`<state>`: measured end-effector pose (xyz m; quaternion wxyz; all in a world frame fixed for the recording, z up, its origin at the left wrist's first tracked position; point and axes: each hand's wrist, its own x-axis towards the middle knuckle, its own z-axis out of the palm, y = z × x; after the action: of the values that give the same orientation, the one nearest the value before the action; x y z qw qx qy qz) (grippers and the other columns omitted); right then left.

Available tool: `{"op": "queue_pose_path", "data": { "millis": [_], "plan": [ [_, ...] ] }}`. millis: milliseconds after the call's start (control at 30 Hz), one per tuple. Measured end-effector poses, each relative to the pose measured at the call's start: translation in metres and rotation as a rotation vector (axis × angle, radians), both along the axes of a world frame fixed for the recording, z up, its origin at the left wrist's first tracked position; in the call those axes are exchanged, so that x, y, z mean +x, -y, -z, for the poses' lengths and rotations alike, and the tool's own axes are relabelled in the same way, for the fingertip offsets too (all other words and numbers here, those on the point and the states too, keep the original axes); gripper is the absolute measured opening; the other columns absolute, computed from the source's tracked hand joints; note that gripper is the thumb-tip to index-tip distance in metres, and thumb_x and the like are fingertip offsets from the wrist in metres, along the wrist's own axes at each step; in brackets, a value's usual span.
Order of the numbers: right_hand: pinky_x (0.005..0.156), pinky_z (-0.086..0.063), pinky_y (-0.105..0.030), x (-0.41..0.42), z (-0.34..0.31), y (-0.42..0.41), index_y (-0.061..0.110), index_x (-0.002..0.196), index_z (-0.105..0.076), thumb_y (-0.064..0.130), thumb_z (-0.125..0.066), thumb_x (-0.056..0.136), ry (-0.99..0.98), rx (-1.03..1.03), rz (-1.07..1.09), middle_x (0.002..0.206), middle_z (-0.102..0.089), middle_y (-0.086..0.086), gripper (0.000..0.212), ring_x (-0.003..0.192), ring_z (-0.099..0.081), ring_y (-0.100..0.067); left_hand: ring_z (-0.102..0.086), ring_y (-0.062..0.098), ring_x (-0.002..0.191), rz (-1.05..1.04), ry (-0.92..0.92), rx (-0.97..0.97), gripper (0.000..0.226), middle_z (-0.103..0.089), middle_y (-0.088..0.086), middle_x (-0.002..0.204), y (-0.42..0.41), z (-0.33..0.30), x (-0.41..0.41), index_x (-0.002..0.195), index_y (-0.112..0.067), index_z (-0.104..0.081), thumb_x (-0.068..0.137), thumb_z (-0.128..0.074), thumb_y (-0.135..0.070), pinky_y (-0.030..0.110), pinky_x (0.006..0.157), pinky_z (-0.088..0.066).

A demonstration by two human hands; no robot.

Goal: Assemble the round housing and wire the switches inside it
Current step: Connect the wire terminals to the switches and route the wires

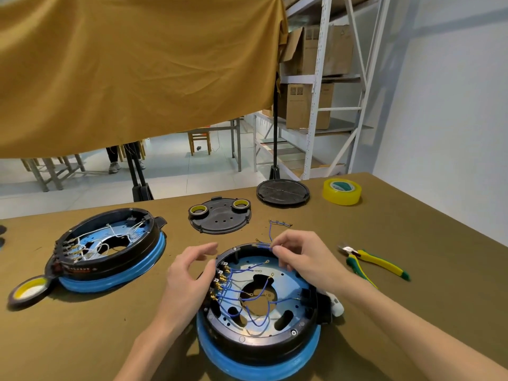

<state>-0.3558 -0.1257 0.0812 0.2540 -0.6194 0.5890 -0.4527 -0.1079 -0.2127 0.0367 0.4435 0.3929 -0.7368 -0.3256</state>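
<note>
Round housing (pixel 258 320) sits at lower centre of the frame on the tabletop (pixel 82 325), black rim w/ blue ring below, open side up; blue wires (pixel 242 295) loop across its metal plate from a row of switches (pixel 220 281) on the left inner wall. Left hand (pixel 189 273) hovers at the housing's left rim by the switches, grip loose, fingers spread and curled a bit, holding nothing. Right hand (pixel 299 257) is over the far rim, grip pinching a blue wire strand (pixel 270 235) btwn thumb and forefinger; the strand runs up to a small wire bundle just behind. Yellow-green pliers (pixel 376 264) lie to the right. At left, a 2nd housing (pixel 110 246) w/ white wires, a tape roll (pixel 29 290) touching its near edge. Further back, centre: black cover plate (pixel 220 218) w/ two small tape rolls on it, then a round black lid (pixel 283 189) and a yellow tape roll (pixel 341 191) near the tabletop's far edge. Mustard cloth (pixel 137 64) hangs across the upper left.
</note>
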Motion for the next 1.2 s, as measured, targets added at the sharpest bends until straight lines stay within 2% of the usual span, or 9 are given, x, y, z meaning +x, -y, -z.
{"op": "queue_pose_path", "data": {
  "millis": [67,233,333,500,633,733,900,1033,1200],
  "plan": [
    [0.062,-0.052,-0.027,0.013,0.002,0.000,0.008,0.098,-0.072,0.009,-0.062,0.101,0.072,0.003,-0.064,0.072,-0.070,-0.009,0.010,0.064,-0.063,-0.014,-0.066,0.002,0.104,0.112,-0.060,0.024,0.025,-0.074,-0.022,0.108,-0.009,-0.012,-0.009,0.116,-0.038,-0.073,0.097,-0.069,-0.023,0.018,0.087,-0.050],
    [0.059,-0.049,-0.022,0.027,0.010,-0.004,0.001,0.102,-0.073,0.007,-0.061,0.102,0.221,0.038,-0.160,0.068,-0.070,-0.008,0.014,0.059,-0.060,-0.014,-0.074,0.018,0.091,0.217,-0.271,0.098,0.018,-0.079,-0.003,0.094,-0.025,-0.021,-0.031,0.098,-0.035,-0.080,0.093,-0.073,-0.020,0.030,0.081,-0.060],
    [0.070,-0.055,-0.025,0.023,0.012,-0.007,0.003,0.102,-0.075,0.011,-0.063,0.101,0.247,0.041,-0.185,0.077,-0.076,-0.009,0.014,0.070,-0.070,-0.019,-0.074,0.022,0.092,0.247,-0.328,0.135,0.011,-0.080,0.001,0.095,-0.025,-0.022,-0.032,0.096,-0.031,-0.081,0.087,-0.074,-0.029,0.033,0.083,-0.061],
    [0.085,-0.056,-0.037,0.020,0.018,-0.006,0.024,0.100,-0.078,0.025,-0.067,0.099,0.070,-0.050,0.016,0.096,-0.075,0.004,0.011,0.092,-0.069,-0.017,-0.075,0.018,0.094,0.306,-0.327,0.104,0.009,-0.080,0.000,0.096,-0.026,-0.023,-0.036,0.096,-0.030,-0.078,0.090,-0.071,-0.032,0.027,0.083,-0.059],
    [0.095,-0.042,-0.034,0.015,0.032,0.000,0.027,0.129,-0.059,0.034,-0.056,0.103,-0.489,0.011,0.426,0.120,-0.058,0.009,0.027,0.111,-0.054,-0.013,-0.073,0.018,0.091,0.269,-0.275,0.050,0.011,-0.078,-0.004,0.093,-0.028,-0.020,-0.040,0.101,-0.038,-0.075,0.096,-0.070,-0.029,0.028,0.083,-0.059],
    [0.087,-0.049,-0.035,0.013,0.041,0.006,0.021,0.140,-0.049,0.035,-0.043,0.108,-0.454,0.203,0.386,0.120,-0.059,0.003,0.035,0.104,-0.057,-0.016,-0.072,0.016,0.091,0.274,-0.241,0.055,0.018,-0.077,-0.007,0.096,-0.027,-0.019,-0.041,0.103,-0.041,-0.075,0.098,-0.068,-0.025,0.027,0.081,-0.058],
    [0.087,-0.047,-0.029,0.001,0.047,0.019,0.017,0.136,-0.056,0.025,-0.040,0.110,-0.288,0.140,0.311,0.122,-0.065,0.001,0.032,0.106,-0.059,-0.014,-0.068,0.017,0.070,0.323,-0.213,0.026,0.017,-0.070,-0.006,0.090,-0.025,-0.021,-0.042,0.102,-0.036,-0.078,0.095,-0.071,-0.023,0.026,0.069,-0.056],
    [0.082,-0.042,-0.010,-0.009,0.047,0.034,0.019,0.128,-0.065,0.021,-0.040,0.110,-0.171,0.142,0.235,0.119,-0.067,0.006,0.032,0.106,-0.059,-0.008,-0.063,0.015,0.078,0.321,0.054,-0.288,0.018,-0.065,-0.013,0.094,-0.018,-0.025,-0.041,0.108,-0.028,-0.081,0.092,-0.072,-0.023,0.025,0.069,-0.054],
    [0.101,-0.047,-0.032,-0.014,0.046,0.050,0.019,0.122,-0.071,0.024,-0.039,0.110,-0.096,0.177,0.166,0.120,-0.069,0.005,0.034,0.113,-0.061,-0.011,-0.062,0.004,0.070,0.298,0.347,-0.639,0.013,-0.070,-0.014,0.092,-0.020,-0.031,-0.044,0.099,-0.026,-0.083,0.089,-0.076,-0.029,0.028,0.063,-0.056]
  ]
}}
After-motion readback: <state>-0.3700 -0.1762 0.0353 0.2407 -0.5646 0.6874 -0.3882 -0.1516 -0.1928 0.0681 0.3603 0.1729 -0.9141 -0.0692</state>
